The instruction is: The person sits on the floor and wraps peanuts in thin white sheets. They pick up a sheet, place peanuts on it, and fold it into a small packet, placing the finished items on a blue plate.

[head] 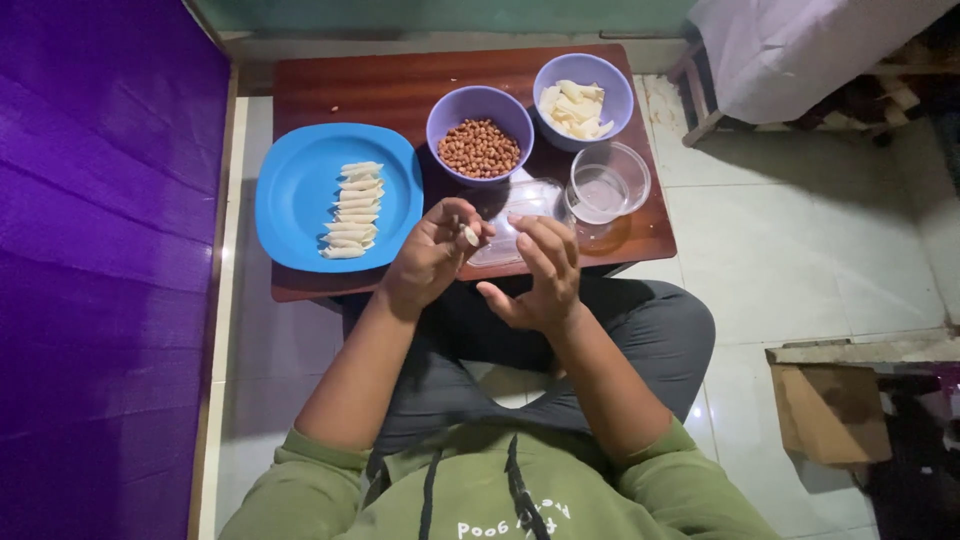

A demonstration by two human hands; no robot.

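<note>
left hand (pixel 432 255) pinches dough piece (pixel 469 236) (right hand (pixel 540 272) open)

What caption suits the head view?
Left hand pinches a small pale piece beside right hand, above a low table.

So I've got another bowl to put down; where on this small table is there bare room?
The back-left strip of the wooden table, behind the blue plate and left of the peanut bowl, is bare. The right side is crowded: pastry-strip bowl, clear cup, clear container.
</note>
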